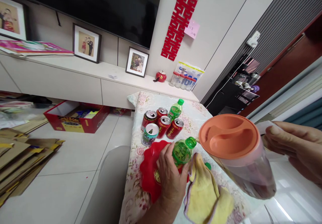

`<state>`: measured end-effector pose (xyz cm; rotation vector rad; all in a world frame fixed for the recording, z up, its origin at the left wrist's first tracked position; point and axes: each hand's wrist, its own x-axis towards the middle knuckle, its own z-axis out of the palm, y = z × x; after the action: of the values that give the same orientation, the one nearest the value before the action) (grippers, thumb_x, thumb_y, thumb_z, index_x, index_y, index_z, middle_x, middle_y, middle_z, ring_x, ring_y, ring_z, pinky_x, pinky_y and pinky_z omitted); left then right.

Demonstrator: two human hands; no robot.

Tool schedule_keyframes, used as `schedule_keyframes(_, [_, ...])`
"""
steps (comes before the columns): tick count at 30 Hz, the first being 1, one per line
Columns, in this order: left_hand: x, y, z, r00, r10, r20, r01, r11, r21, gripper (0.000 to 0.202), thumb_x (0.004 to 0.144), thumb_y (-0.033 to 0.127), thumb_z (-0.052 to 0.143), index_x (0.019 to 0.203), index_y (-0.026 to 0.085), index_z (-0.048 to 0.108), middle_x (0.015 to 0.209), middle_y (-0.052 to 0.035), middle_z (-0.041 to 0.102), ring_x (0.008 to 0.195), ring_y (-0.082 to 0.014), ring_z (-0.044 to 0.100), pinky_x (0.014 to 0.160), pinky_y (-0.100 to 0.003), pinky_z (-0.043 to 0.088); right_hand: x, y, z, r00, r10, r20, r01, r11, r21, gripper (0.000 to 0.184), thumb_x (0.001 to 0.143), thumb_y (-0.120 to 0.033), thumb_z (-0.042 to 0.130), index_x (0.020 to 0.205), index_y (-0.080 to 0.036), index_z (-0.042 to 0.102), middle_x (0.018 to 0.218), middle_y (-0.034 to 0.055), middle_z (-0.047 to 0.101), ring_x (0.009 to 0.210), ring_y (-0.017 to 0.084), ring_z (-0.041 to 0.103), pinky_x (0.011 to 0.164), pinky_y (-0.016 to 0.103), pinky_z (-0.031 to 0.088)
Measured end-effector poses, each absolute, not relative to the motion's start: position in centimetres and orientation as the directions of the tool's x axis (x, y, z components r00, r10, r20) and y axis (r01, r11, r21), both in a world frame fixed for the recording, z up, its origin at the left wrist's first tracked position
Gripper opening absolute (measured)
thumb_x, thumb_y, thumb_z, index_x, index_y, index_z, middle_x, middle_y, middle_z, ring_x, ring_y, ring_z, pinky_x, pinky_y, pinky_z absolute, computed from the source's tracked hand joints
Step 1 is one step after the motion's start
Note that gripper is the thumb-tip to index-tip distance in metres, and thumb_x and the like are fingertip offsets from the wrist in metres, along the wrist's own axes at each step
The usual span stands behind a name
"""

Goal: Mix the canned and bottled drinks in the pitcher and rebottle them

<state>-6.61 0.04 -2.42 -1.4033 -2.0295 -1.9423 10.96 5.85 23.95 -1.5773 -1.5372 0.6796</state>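
Note:
My left hand (172, 173) is wrapped around a green plastic bottle (181, 153) whose neck has no cap on it. The bottle stands over a red scalloped plate (149, 170). In my right hand (294, 143) is the handle of a clear pitcher (251, 172) with an orange lid (230, 136). The pitcher is tilted towards the bottle, its lid edge close to the bottle mouth, with dark liquid inside. I cannot make out any stream between them. A yellow cloth (203, 190) lies beside the bottle, and a green cap (207, 166) shows behind it.
Several opened red cans (174, 129), a teal can (150, 135) and a capped green bottle (175, 110) stand on the flowered tablecloth (192, 126). A red box (77, 118) and flattened cardboard (22, 163) lie on the floor at left. Behind is a low cabinet (115, 90).

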Motion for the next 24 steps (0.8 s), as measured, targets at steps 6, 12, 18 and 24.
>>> schedule_keyframes(6, [-6.58,0.09,-2.45,-0.599,0.573,0.559,0.581,-0.170,0.796,0.063,0.087,0.014,0.075,0.144,0.016,0.048,0.132,-0.0205,0.066,0.119,-0.0363,0.067,0.096,-0.055,0.061,10.89,5.71,23.99,0.109,0.981,0.160,0.544,0.076,-0.835,0.061,0.037,-0.072,0.095,0.051,-0.019,0.068,0.056,0.0038,0.053,0.053,0.012,0.044,0.042,0.022,0.038])
schedule_keyframes(12, [-6.62,-0.04,-2.38,-0.596,0.579,0.556,0.573,-0.178,0.800,0.063,0.088,0.015,0.074,0.145,0.015,0.047,0.134,-0.0213,0.065,0.120,-0.0373,0.066,0.096,-0.057,0.060,10.87,5.74,23.92,0.129,0.980,0.150,0.543,0.057,-0.838,0.062,0.032,-0.073,0.095,0.051,-0.019,0.069,0.057,0.0051,0.055,0.053,0.013,0.046,0.042,0.022,0.039])
schedule_keyframes(18, [-6.60,-0.01,-2.28,-0.600,0.575,0.556,0.579,-0.168,0.798,0.064,0.088,0.014,0.074,0.146,0.016,0.047,0.133,-0.0211,0.065,0.119,-0.0368,0.067,0.096,-0.056,0.060,10.80,5.85,23.98,0.112,0.983,0.148,0.540,0.065,-0.839,0.064,0.036,-0.073,0.095,0.049,-0.018,0.065,0.055,0.0036,0.051,0.053,0.012,0.044,0.042,0.020,0.038])
schedule_keyframes(24, [-6.53,0.02,-2.37,-0.600,0.584,0.547,0.574,-0.163,0.802,0.065,0.087,0.013,0.074,0.145,0.016,0.047,0.134,-0.0206,0.065,0.121,-0.0363,0.066,0.098,-0.055,0.059,11.05,5.94,23.98,0.101,0.983,0.156,0.540,0.077,-0.838,0.062,0.039,-0.071,0.095,0.050,-0.019,0.065,0.055,0.0026,0.050,0.052,0.011,0.043,0.042,0.021,0.038])
